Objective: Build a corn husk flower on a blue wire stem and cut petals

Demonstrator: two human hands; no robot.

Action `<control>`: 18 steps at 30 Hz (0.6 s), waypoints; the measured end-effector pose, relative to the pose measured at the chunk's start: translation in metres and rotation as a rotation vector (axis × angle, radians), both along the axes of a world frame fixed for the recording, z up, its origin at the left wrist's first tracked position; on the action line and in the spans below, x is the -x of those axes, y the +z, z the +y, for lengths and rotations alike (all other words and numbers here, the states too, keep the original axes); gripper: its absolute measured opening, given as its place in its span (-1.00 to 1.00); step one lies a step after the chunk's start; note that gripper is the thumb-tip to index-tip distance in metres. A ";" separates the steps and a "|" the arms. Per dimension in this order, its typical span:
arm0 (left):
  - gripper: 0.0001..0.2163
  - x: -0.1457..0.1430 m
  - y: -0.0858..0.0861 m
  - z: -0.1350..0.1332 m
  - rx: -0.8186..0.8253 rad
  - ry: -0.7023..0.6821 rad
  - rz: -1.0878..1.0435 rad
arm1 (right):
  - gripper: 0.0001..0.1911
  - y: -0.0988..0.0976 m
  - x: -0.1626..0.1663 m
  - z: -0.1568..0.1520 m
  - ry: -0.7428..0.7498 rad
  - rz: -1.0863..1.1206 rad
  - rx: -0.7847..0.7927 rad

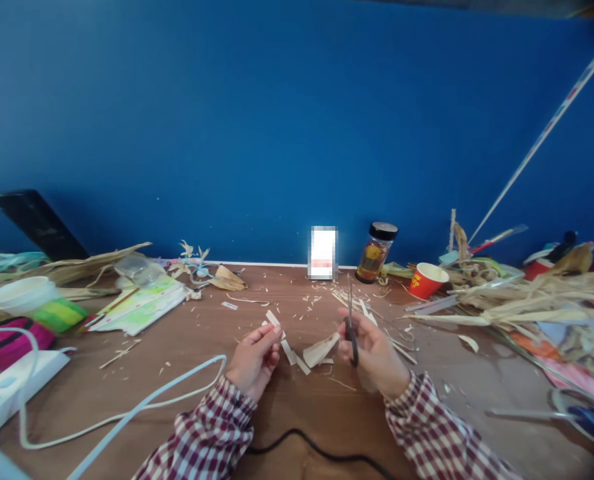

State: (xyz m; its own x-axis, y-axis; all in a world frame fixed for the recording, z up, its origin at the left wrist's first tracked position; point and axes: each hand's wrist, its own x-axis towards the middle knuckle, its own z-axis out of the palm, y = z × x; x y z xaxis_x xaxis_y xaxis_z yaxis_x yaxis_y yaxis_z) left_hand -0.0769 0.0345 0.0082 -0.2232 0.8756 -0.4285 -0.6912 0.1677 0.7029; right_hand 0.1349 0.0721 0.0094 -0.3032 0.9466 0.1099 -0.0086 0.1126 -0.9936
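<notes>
Between the thumb and fingertips of my left hand [253,361] is a narrow, pale strip of dried husk [273,319], one end sticking up past the fingers. My right hand [379,360] grips a pair of scissors [350,325] with dark handles, its blades pointing up and away from me. A wider piece of husk [319,352] lies in the gap between the hands. Its right end reaches close to the right fingers, and I cannot tell if they touch. A short strip [302,364] is beside it. My right palm hides part of the scissor handles.
Husk scraps litter the brown table [297,413]. Behind stand a bright pixelated rectangle [323,250], a black-lidded jar [375,253] and a red paper cup [427,283]. Husk bundles [537,293] are heaped right. A white power strip [21,387] and cable [147,393] lie left; a black cord [321,445] runs in front.
</notes>
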 end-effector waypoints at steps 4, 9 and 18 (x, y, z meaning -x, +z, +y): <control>-0.93 0.001 0.001 0.001 0.023 0.037 -0.038 | -0.40 -0.001 0.010 -0.017 0.397 0.184 0.222; -0.93 0.003 -0.002 0.002 -0.021 0.000 -0.174 | -0.36 -0.007 0.011 -0.024 0.654 0.209 0.417; -0.94 0.003 -0.004 0.001 -0.023 -0.033 -0.211 | -0.34 -0.013 0.011 -0.023 0.725 0.125 0.393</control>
